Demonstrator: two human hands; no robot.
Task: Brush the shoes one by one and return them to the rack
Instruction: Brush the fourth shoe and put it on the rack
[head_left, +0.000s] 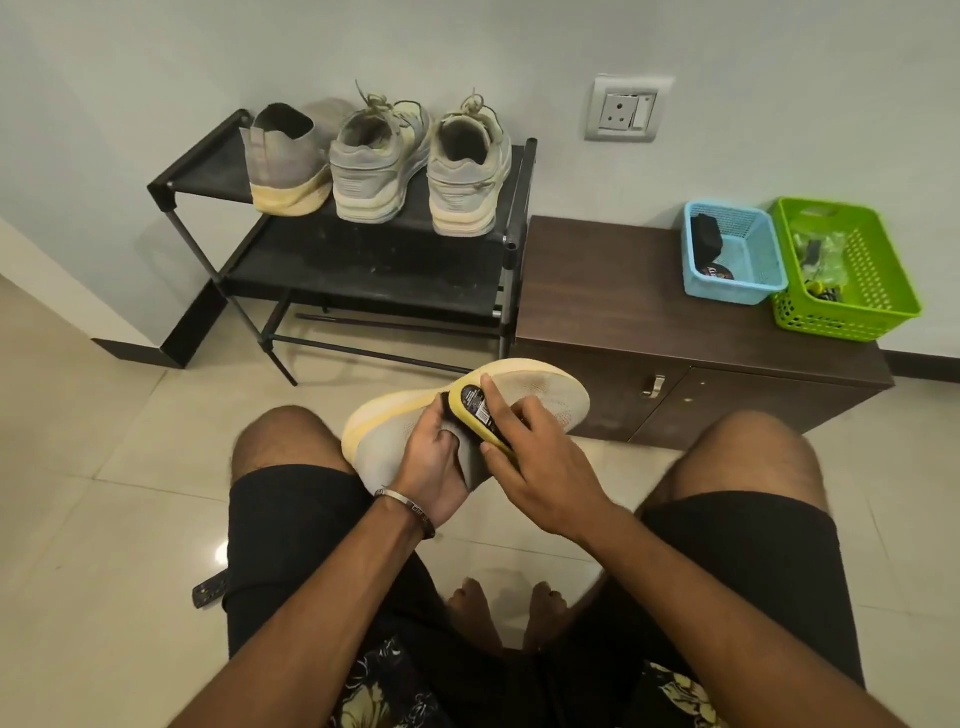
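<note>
A grey knit shoe with a pale yellow sole (540, 392) lies on its side above my knees. My left hand (434, 467) grips it at the heel opening, fingers curled inside. My right hand (535, 452) holds a yellow-backed brush (475, 410) against the shoe's upper, index finger stretched along the brush's back. On the top shelf of the black rack (197, 182) stand three shoes, heels toward me: the matching grey shoe (285, 161) and a pair of grey lace-up trainers (374, 166) (467, 176).
A low brown cabinet (623, 291) stands right of the rack, carrying a blue basket (737, 260) and a green basket (862, 270) with small items. A wall socket (626, 109) is above it. A dark remote-like object (210, 592) lies on the tiled floor by my left leg.
</note>
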